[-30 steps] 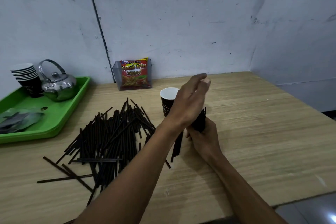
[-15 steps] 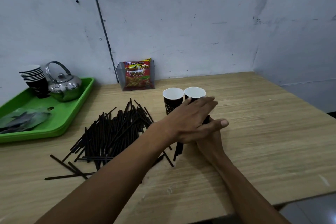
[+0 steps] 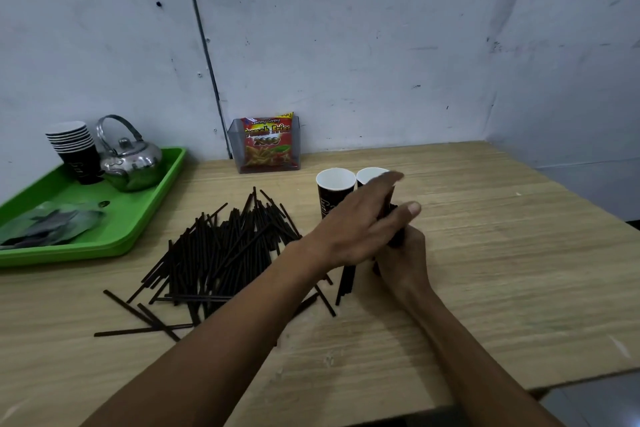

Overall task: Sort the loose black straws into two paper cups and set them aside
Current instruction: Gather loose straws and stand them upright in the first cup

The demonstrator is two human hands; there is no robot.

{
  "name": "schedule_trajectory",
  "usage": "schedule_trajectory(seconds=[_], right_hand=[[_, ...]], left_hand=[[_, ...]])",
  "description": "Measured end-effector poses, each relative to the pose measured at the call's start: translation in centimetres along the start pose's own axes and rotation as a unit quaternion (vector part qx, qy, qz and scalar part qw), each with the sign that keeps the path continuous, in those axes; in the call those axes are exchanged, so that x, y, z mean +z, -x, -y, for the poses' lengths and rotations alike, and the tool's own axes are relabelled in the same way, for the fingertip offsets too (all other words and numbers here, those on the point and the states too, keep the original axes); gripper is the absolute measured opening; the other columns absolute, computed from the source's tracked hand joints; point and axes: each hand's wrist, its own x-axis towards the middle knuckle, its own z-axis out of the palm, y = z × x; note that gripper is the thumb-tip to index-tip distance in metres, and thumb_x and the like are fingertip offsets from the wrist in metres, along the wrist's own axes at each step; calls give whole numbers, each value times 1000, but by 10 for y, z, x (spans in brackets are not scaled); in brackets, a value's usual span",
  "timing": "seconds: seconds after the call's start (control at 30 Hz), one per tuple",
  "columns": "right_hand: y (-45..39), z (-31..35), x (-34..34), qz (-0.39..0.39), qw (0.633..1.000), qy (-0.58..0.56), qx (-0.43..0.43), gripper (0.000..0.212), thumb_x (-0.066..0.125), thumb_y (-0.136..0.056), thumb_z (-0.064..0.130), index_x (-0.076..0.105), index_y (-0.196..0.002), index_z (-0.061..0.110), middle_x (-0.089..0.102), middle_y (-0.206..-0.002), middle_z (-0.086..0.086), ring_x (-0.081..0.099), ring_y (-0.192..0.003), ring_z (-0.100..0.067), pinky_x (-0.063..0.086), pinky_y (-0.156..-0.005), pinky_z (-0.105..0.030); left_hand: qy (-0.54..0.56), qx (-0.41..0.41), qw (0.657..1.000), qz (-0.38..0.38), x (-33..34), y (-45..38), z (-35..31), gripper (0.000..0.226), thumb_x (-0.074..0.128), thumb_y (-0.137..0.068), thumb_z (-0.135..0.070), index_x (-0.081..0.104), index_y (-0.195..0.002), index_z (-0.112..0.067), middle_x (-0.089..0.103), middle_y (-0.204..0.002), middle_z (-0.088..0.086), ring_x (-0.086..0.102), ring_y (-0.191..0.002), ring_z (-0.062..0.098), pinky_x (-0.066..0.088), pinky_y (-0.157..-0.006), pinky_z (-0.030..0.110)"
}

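Note:
A heap of loose black straws (image 3: 221, 253) lies on the wooden table (image 3: 502, 270), left of centre. Two black paper cups with white insides stand side by side behind my hands: the left cup (image 3: 335, 189) shows fully, the right cup (image 3: 370, 174) is partly hidden by my fingers. My right hand (image 3: 403, 258) is closed around a bundle of straws (image 3: 346, 279) held upright with its lower end on the table. My left hand (image 3: 360, 225) lies flat across the top of that bundle, fingers spread, thumb out to the right.
A green tray (image 3: 138, 215) at the far left carries a metal kettle (image 3: 130, 158), a stack of paper cups (image 3: 74, 149) and a plastic bag (image 3: 48, 222). A clear holder with a red snack packet (image 3: 268, 144) stands against the wall. The table's front edge runs at lower right.
My left hand came down from raised above the bundle to lying flat over its top. The second cup, hidden one second ago, came into view behind it. The view shifted slightly.

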Motion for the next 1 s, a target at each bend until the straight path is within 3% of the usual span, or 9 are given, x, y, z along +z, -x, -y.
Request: schedule_trajectory(seconds=[0.13, 0.2, 0.33, 0.47, 0.53, 0.63, 0.73, 0.87, 1.0], right_hand=[[-1, 6, 12, -12, 999, -46, 2, 22, 58, -90, 3, 58, -85, 25, 64, -80, 13, 58, -68, 9, 46, -62, -17], [1, 9, 17, 1, 997, -72, -10, 8, 55, -87, 16, 60, -84, 22, 66, -75, 13, 61, -70, 6, 48, -61, -19], [1, 7, 16, 32, 995, -76, -51, 29, 51, -83, 0, 67, -88, 24, 74, -79, 13, 69, -75, -1, 50, -58, -16], [-5, 17, 18, 62, 992, -93, -63, 23, 54, -81, 6, 67, -89, 23, 72, -75, 13, 66, -71, 0, 46, -57, -14], [-13, 29, 19, 63, 991, -107, -51, 13, 65, -84, 10, 69, -81, 22, 67, -66, 9, 61, -60, -4, 45, -52, -19], [-40, 49, 27, 25, 987, -156, 10, 31, 69, -91, 24, 57, -63, 18, 50, -48, 7, 45, -42, -8, 37, -42, -22], [-76, 70, 39, 7, 974, -221, 48, 38, 66, -93, 31, 47, -64, 16, 42, -46, 1, 39, -40, -15, 35, -46, -27], [-123, 84, 62, -5, 965, -255, 57, 32, 66, -93, 29, 49, -70, 15, 47, -47, -1, 44, -41, -19, 40, -47, -28], [-149, 71, 86, 13, 978, -199, 59, 33, 69, -91, 26, 50, -66, 14, 48, -51, -4, 43, -45, -19, 40, -51, -31]], left_hand=[[58, -109, 992, 5, 6, 6, 2, 96, 64, -72, -69, 32, -149, -22, 46, -149, -3, 41, -137, 14, 34, -102, 26], [57, -99, 993, -25, 8, 7, 4, 71, 66, -79, -58, 50, -137, -20, 61, -133, -2, 55, -122, 15, 45, -99, 33], [78, -72, 993, -56, 0, 9, 6, 29, 63, -92, -36, 67, -107, -12, 72, -100, 1, 66, -93, 14, 52, -86, 41], [112, -96, 988, -36, -10, 9, 10, 58, 68, -85, -46, 54, -133, -17, 63, -130, 1, 58, -120, 12, 48, -101, 34], [186, -107, 971, -100, -20, 8, 14, 61, 69, -84, -47, 52, -135, -17, 63, -130, 2, 58, -120, 10, 48, -98, 30], [301, -162, 906, -250, -45, 2, 26, 33, 58, -96, -37, 62, -116, -11, 70, -110, 5, 66, -102, 13, 50, -81, 29], [351, -240, 845, -324, -66, -2, 46, 28, 49, -100, -32, 65, -103, -9, 71, -98, 8, 64, -85, 20, 47, -71, 33], [356, -248, 833, -344, -77, 2, 67, 27, 49, -100, -29, 67, -84, -19, 70, -82, 5, 65, -70, 19, 45, -60, 29], [363, -244, 831, -343, -80, 3, 84, 25, 47, -101, -29, 67, -91, -17, 69, -84, 9, 66, -66, 17, 45, -57, 29]])
